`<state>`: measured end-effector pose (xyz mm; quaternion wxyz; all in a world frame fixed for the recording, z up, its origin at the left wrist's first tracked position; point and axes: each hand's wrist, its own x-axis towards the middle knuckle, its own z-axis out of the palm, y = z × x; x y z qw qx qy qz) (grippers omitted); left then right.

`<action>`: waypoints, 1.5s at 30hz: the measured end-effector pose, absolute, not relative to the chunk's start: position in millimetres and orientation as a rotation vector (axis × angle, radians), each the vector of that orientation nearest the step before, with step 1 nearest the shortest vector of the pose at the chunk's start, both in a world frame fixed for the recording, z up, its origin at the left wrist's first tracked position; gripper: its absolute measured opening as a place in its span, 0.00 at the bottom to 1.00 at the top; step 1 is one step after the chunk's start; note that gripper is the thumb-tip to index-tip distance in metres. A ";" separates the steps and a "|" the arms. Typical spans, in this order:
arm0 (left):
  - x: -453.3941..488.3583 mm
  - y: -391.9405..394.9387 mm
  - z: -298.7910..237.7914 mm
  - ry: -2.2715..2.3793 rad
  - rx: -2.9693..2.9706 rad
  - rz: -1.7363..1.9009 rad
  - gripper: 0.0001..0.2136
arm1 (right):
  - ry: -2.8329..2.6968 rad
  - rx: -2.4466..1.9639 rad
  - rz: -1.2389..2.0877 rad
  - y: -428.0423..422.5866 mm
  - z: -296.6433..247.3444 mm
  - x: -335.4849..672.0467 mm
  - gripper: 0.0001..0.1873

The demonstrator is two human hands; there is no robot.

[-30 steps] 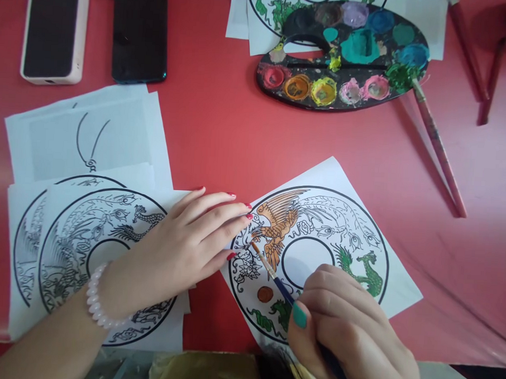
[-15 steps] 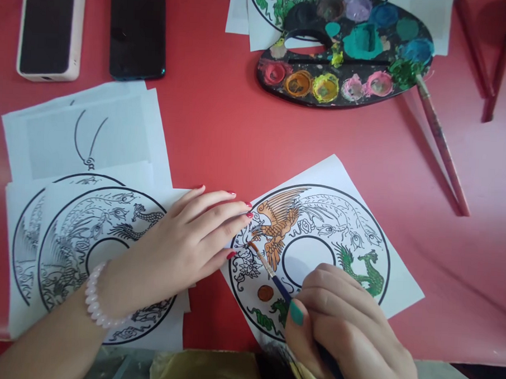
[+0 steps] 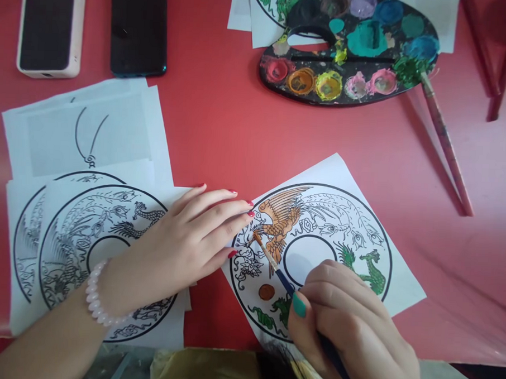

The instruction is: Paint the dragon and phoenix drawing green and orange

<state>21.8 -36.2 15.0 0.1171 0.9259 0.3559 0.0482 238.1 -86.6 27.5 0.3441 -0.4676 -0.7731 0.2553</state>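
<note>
A white sheet with a round printed design, partly coloured orange and green, lies on the red table. My right hand is closed around a thin blue-handled paintbrush; its tip touches the orange bird in the design. My left hand lies flat with fingers stretched out, its fingertips pressing the sheet's left edge. A pale bead bracelet circles the left wrist.
A stack of uncoloured printed sheets lies under my left forearm. A black paint palette with several colour wells sits at the top right, a long brush leaning off it. Two phones lie at the top left.
The brush tip has shifted slightly up and right along the orange bird. My left hand has stayed in place. The view has drifted a little.
</note>
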 end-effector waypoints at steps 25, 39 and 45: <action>21.6 -35.7 15.4 1.039 2.706 0.140 0.16 | -1.998 -1.195 0.736 -85.0 28.7 233.7 0.18; 20.4 -36.7 15.4 1.035 2.691 0.136 0.17 | -1.968 -1.215 0.744 -84.4 31.3 235.5 0.18; 21.1 -36.5 15.0 1.043 2.679 0.136 0.17 | -1.926 -1.242 0.757 -87.4 33.2 234.7 0.18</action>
